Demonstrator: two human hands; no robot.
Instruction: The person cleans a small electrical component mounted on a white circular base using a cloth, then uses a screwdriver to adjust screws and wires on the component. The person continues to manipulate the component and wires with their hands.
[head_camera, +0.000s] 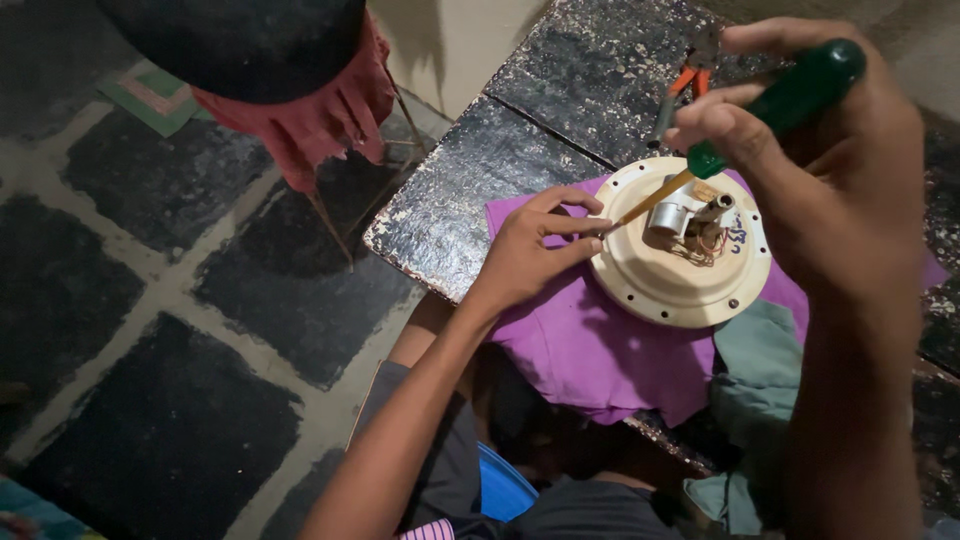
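My left hand (530, 255) pinches its fingertips together at the near-left rim of the cream round plate (680, 245), right where the tip of the screwdriver (745, 125) meets that rim, so I judge the work on this edge is mid-way: the small grey motor (675, 218) and its copper wires sit just beyond the tip. My right hand (810, 150) is clamped around the green handle above the plate, which lies on a purple cloth (590, 350) on the worktop (470, 190). Orange-handled pliers (685, 85) rest beyond my right grip; I see no packages or signs, and the dark marks on the plate's far side are too small to make out.
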